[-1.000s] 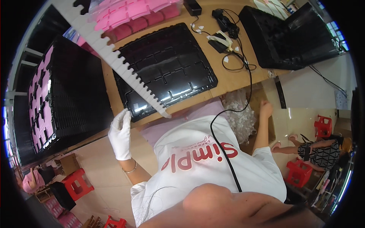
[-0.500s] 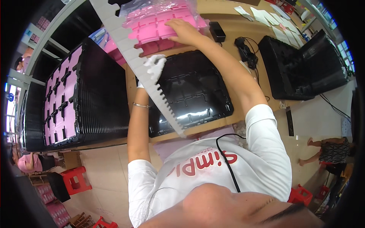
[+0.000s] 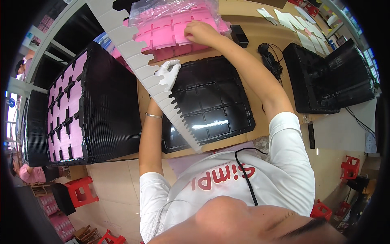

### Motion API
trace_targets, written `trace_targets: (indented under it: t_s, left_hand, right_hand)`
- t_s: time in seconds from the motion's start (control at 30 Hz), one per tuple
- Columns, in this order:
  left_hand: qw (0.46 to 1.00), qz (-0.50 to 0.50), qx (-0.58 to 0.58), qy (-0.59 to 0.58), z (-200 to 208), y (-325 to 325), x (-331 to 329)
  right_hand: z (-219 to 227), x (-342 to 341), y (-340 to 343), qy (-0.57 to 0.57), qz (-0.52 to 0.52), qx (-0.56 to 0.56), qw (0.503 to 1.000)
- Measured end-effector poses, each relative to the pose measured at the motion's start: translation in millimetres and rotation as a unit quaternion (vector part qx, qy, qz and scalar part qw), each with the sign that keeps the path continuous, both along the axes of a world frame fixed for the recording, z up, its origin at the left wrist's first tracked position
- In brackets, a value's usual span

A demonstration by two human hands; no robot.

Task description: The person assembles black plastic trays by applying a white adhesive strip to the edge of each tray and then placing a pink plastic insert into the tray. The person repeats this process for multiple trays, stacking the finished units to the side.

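Note:
My right hand is bare, its fingers curled and pressed together at the front edge of the top pink cut-out sheet of a stack. Clear plastic film covers the stack's far part. My left hand, in a white glove, hovers over the left back corner of a black moulded tray. Its visible fingers are bent and apart, with nothing seen between them. A long light-grey notched strip crosses the view and hides part of that hand and wrist.
A tall stack of black trays with pink sheet on top stands at the left. More black trays are at the right. A black box, a coiled cable and white papers lie on the brown table.
My right hand's fingers have gone from stretched over the pink sheet to curled at its edge. The gloved left hand has turned slightly, its fingers bending closer. The view has shifted slightly.

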State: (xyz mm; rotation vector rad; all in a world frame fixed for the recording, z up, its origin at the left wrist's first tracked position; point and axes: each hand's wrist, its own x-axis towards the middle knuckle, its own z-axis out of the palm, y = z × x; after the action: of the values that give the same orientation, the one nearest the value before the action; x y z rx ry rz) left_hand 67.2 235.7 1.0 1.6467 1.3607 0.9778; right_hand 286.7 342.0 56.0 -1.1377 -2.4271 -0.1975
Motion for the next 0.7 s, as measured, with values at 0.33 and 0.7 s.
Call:
trace_targets:
  t_s: [0.33, 0.7]
  left_hand:
    - [0.998, -0.008, -0.029, -0.047, -0.3, 3.9, 2.9]
    - [0.897, -0.038, -0.108, -0.428, 1.8, 14.3, 0.9]
  right_hand:
    - [-6.1, -0.8, -6.6, 0.028, 0.022, 0.054, 0.998]
    - [17.2, -7.8, 3.4, 0.352, -0.107, 0.059, 0.928]
